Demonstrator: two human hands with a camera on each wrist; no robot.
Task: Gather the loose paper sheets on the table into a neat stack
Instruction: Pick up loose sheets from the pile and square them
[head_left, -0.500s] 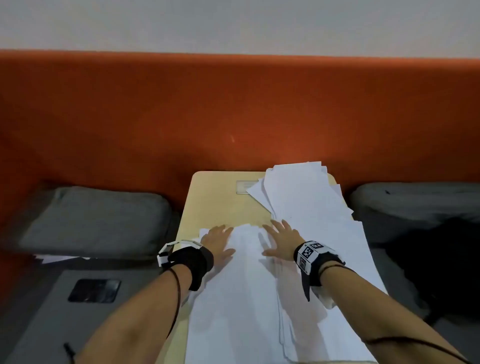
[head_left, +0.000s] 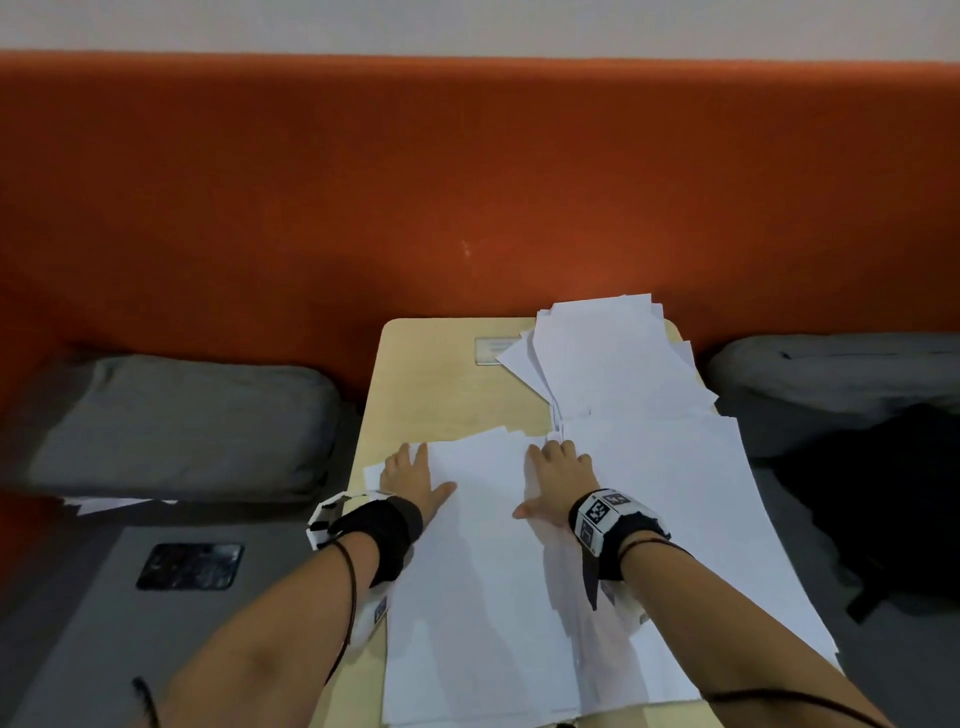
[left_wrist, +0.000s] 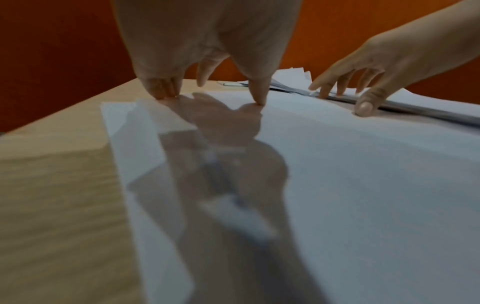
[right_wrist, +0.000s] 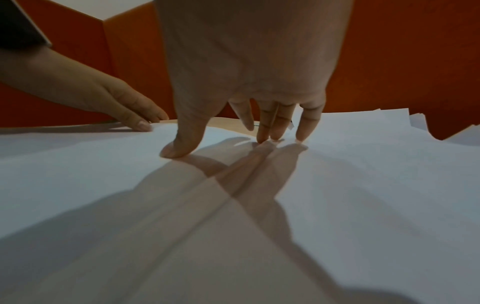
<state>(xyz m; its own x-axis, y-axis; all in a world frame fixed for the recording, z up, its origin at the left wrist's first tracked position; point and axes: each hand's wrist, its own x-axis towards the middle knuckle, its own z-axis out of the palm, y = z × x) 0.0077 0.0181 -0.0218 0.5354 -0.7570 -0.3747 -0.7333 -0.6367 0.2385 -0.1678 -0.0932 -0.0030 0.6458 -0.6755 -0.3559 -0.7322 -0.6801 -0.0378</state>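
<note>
White paper sheets (head_left: 483, 597) lie spread over the near part of a small wooden table (head_left: 441, 384). More white sheets (head_left: 613, 358) fan out at its far right corner, and others (head_left: 691, 519) overhang the right edge. My left hand (head_left: 410, 478) rests flat on the near sheets at their left edge, fingers straight, fingertips (left_wrist: 255, 98) touching paper. My right hand (head_left: 558, 478) lies flat on the sheets in the middle, fingers spread and straight, thumb (right_wrist: 179, 148) and fingertips (right_wrist: 275, 133) pressing the paper (right_wrist: 363, 185). Neither hand holds a sheet.
An orange padded wall (head_left: 467, 182) rises right behind the table. Grey cushions sit at left (head_left: 182, 421) and right (head_left: 841, 379). A black bag (head_left: 883, 493) lies at the right, a grey surface with a dark panel (head_left: 189, 566) at the left. A small label (head_left: 496, 349) is on the tabletop.
Both hands have slid slightly apart on the paper, the left one toward the sheets' left edge. The near sheets look flatter and more spread under the palms.
</note>
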